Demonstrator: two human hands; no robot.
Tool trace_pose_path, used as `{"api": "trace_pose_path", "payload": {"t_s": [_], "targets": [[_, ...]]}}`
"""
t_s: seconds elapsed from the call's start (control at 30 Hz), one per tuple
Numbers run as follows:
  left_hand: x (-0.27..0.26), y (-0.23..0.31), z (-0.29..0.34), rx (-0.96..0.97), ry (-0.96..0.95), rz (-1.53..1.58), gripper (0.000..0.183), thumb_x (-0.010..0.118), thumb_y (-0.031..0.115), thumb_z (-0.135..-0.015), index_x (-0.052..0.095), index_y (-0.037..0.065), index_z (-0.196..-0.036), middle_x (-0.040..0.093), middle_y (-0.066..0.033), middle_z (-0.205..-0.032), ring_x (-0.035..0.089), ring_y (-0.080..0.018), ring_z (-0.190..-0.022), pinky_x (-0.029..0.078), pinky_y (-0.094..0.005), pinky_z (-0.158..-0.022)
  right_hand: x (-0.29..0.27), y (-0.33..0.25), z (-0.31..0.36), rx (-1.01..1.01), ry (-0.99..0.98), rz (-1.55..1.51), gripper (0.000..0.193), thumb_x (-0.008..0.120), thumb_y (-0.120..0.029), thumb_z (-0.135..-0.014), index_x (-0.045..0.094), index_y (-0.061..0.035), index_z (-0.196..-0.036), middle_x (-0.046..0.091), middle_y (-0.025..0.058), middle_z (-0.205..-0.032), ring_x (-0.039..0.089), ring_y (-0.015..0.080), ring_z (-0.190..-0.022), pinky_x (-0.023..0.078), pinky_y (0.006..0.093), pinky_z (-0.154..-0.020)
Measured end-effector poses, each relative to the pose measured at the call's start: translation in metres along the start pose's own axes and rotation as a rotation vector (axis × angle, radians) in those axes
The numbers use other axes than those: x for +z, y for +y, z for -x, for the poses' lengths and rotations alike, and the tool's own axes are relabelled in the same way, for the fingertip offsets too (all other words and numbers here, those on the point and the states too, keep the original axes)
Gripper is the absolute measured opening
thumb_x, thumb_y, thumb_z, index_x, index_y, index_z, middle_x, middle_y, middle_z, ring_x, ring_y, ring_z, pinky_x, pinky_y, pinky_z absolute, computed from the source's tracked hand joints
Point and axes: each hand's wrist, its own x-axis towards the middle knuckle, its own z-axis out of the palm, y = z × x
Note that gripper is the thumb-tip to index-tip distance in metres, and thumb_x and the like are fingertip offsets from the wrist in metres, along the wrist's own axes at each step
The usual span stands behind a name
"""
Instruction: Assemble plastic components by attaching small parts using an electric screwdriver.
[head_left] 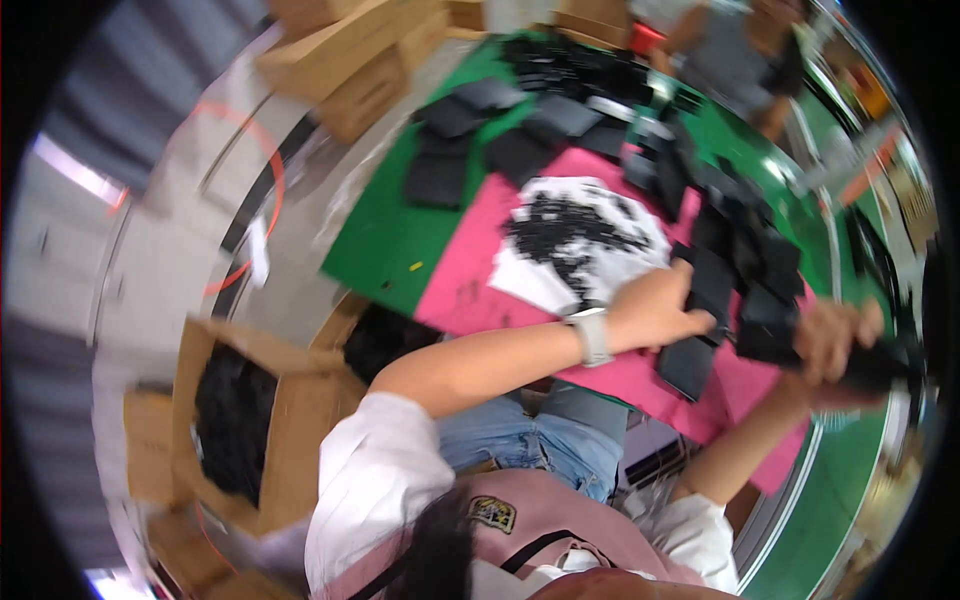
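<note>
Head view: left hand fingers rest released on one black panel; right hand clenches another.

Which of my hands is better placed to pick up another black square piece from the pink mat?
Probably the left hand: it rests on the pink mat touching a black square piece. The right hand already grips a dark object.

Matt black flat pieces, perhaps plastic, smooth pink mat, brown cardboard box, white paper sheet
</note>
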Motion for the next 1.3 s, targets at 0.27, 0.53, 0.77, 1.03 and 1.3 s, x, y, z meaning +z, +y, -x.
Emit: {"api": "trace_pose_path", "payload": {"t_s": [0.27,0.53,0.77,1.03,1.3], "targets": [[-0.068,0.002,0.100,0.295,0.562,0.343,0.033,0.072,0.019,-0.071,0.055,-0.005,-0.084,0.055,-0.0112,-0.062,0.056,-0.0239,-0.056,0.040,-0.0324,-0.052,-0.039,-0.026,0.009,-0.104,-0.091,-0.100,0.024,0.059,-0.028,-0.079,0.043,-0.0106,-0.080,0.043,-0.0089,-0.056,0.045,0.0020,-0.048,0.033,0.0102,-0.053],[-0.236,-0.200,0.431,-0.312,2.309,-0.042,0.039,0.074,0.025,-0.076,0.051,-0.002,-0.093,0.054,-0.0036,-0.059,0.051,-0.0102,-0.047,0.043,-0.0258,-0.043,-0.049,-0.030,0.001,0.103,-0.125,-0.086,0.039,0.069,-0.037,-0.060,0.044,-0.0127,-0.078,0.042,-0.0081,-0.043,0.040,0.0056,-0.032,0.030,0.0157,-0.043],[-0.216,-0.350,0.625,-1.308,0.998,-0.770,0.027,0.060,0.024,-0.084,0.058,-0.001,-0.093,0.063,-0.0239,-0.097,0.061,-0.0392,-0.090,0.049,-0.0440,-0.079,-0.007,0.043,-0.007,-0.008,-0.073,0.058,0.037,0.071,-0.032,-0.075,0.042,-0.0096,-0.082,0.056,-0.0051,-0.048,0.051,0.0042,-0.034,0.037,0.0139,-0.038],[-0.255,-0.257,0.452,-0.656,1.496,-0.990,0.017,0.059,0.014,-0.084,0.060,-0.001,-0.092,0.064,-0.0207,-0.092,0.062,-0.0344,-0.085,0.050,-0.0392,-0.076,-0.007,0.022,-0.003,0.093,0.002,0.138,0.047,0.063,-0.047,-0.078,0.045,-0.0053,-0.090,0.049,-0.0014,-0.050,0.046,0.0090,-0.033,0.037,0.0213,-0.037],[-0.229,-0.043,0.115,0.383,0.903,-0.910,0.022,0.063,0.016,-0.081,0.058,0.002,-0.098,0.059,-0.0147,-0.101,0.057,-0.0325,-0.097,0.044,-0.0380,-0.085,0.003,0.027,0.001,0.164,0.092,0.233,0.074,0.044,-0.066,-0.079,0.046,0.0047,-0.102,0.047,0.0056,-0.056,0.042,0.0146,-0.039,0.035,0.0277,-0.043]]}}
